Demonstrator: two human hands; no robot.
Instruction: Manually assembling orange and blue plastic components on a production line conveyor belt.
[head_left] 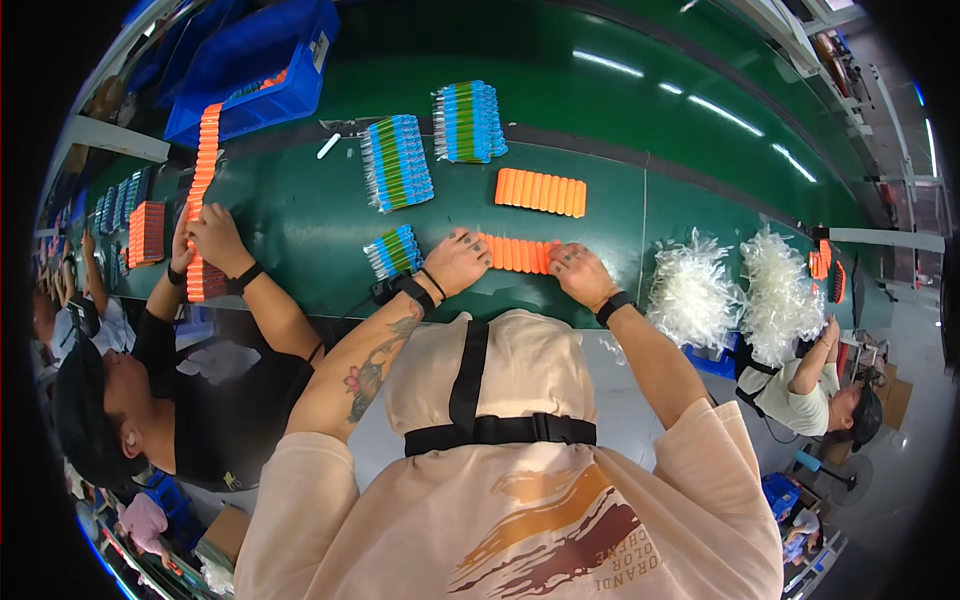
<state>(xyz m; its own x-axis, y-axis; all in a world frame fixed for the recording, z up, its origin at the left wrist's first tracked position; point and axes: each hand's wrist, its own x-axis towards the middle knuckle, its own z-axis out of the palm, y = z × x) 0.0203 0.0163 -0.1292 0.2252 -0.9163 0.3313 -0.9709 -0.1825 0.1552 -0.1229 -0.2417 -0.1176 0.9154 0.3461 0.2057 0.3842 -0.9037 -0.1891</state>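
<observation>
A short strip of orange tubes (518,254), set side by side, lies in front of me on the green worktop. My left hand (457,262) grips its left end, the fingers bent over the tubes. At the opposite end my right hand (583,273) pinches the strip between thumb and fingers. Just beyond it rests a second orange strip (540,192), touched by neither hand. Left of my left hand is a small stack of blue and green tubes in clear wrapping (393,252). Two larger stacks of the same kind, a nearer one (397,163) and a farther one (468,122), lie farther back.
Two heaps of clear plastic pieces, one nearer (694,290) and one farther right (783,290), sit on the worktop. At left a co-worker's hands (222,240) handle a long orange strip (206,160) beside a blue crate (255,75). Another person (812,385) works at right.
</observation>
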